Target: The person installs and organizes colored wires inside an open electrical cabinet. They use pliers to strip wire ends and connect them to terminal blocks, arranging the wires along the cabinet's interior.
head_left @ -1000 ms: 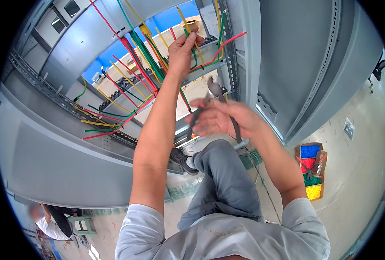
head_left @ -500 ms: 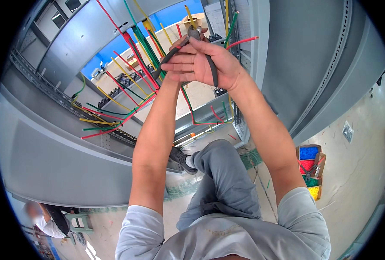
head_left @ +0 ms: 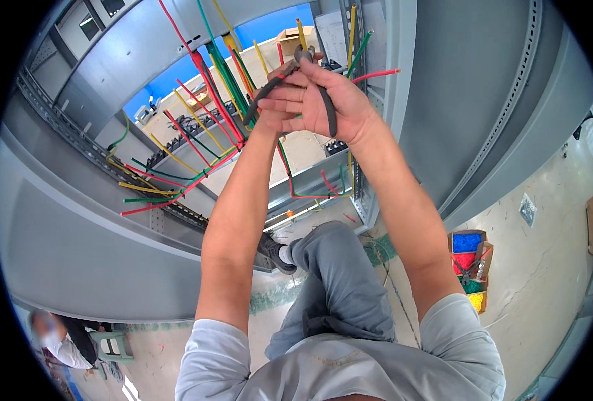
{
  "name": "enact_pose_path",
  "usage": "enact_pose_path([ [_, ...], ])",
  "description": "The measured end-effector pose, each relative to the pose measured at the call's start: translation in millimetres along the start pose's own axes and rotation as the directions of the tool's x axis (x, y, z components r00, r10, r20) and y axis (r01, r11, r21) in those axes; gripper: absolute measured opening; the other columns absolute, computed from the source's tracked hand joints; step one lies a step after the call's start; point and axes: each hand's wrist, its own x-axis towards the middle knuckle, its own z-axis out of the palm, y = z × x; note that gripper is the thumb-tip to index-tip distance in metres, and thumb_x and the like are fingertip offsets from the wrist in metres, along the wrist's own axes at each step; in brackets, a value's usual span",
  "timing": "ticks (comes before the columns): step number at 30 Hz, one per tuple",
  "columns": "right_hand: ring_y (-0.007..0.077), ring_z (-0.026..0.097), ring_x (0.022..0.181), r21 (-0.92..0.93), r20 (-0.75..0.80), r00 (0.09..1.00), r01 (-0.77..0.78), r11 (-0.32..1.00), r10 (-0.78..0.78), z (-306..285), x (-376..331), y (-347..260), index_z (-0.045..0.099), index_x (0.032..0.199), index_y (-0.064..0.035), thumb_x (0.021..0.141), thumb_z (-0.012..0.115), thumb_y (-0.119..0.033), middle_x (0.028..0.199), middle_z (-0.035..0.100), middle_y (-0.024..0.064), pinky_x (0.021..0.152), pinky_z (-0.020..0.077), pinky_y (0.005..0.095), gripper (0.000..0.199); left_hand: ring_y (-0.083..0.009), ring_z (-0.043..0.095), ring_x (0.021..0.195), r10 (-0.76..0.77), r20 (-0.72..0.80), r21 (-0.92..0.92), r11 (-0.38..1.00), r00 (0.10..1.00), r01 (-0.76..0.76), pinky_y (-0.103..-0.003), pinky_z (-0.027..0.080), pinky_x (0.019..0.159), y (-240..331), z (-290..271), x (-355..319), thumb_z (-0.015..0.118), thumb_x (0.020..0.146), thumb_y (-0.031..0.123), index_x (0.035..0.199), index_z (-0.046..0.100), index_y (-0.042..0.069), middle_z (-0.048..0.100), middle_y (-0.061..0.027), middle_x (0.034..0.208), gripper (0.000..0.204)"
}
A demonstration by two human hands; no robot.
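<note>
Right hand [head_left: 330, 100] has risen from waist height and now wraps the dark pliers [head_left: 306, 73], whose head sits at the yellow wire [head_left: 301, 33]; left hand [head_left: 269, 110], fingers curled beneath, steadies them inside the grey cabinet [head_left: 457, 100], so gripping looks under way

The left hand [head_left: 269, 110] is mostly hidden behind the right hand [head_left: 323, 100].

My pliers [head_left: 310, 80] have dark grey handles. The wires [head_left: 196, 134] run red, green and yellow inside the grey cabinet [head_left: 76, 227]. My trousers [head_left: 340, 287] are grey; the box [head_left: 469, 267] holds blue, red, green, yellow.
</note>
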Motion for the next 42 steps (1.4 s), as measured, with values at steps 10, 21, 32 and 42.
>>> enact_pose_path([
  [10,0.0397,0.057,0.127,-0.020,-0.075,0.997,-0.023,1.000,0.021,14,-8,-1,0.057,0.127,0.0000,0.106,0.046,-0.042,0.130,0.061,0.0245,0.100,0.0502,0.0579,0.049,-0.0166,0.064,0.109,-0.040,0.039,0.139,0.990,0.998,0.034,-0.030,0.052,0.098,4,-4,0,0.050,0.103,0.034,0.133,0.061,-0.001,0.066,-0.0093,0.126,0.047],
  [21,0.0238,0.059,0.071,0.038,-0.080,0.982,0.177,0.983,-0.173,36,4,34,0.056,0.086,-0.0086,0.099,0.055,-0.030,0.076,0.056,0.0070,0.070,0.0526,0.0440,0.025,-0.0145,0.057,0.104,-0.044,-0.024,0.467,0.883,0.999,0.050,-0.024,0.047,0.088,2,-7,1,0.053,0.101,0.020,0.141,0.055,0.001,0.062,-0.0061,0.114,0.045],
  [32,0.0096,0.042,0.055,-0.225,-0.095,0.995,0.018,0.974,-0.041,28,-153,103,0.059,0.107,-0.0041,0.095,0.062,-0.018,0.068,0.045,-0.0005,0.051,0.0340,0.0263,0.018,-0.0232,0.055,0.131,0.284,-0.228,0.690,0.722,0.931,-0.052,-0.034,0.047,0.103,-12,31,-49,0.067,0.098,0.013,0.149,0.044,-0.005,0.057,-0.0176,0.143,0.059],
  [42,0.0247,0.063,0.087,0.048,-0.821,0.569,0.151,0.987,-0.047,-85,-363,215,0.048,0.140,0.0003,0.099,0.053,-0.014,0.101,0.066,0.0156,0.078,0.0511,0.0369,0.044,-0.0329,0.056,0.129,0.461,-0.178,0.938,0.346,0.869,0.008,-0.040,0.045,0.108,-62,102,-74,0.080,0.087,0.022,0.142,0.045,-0.007,0.057,-0.0252,0.137,0.071],
])
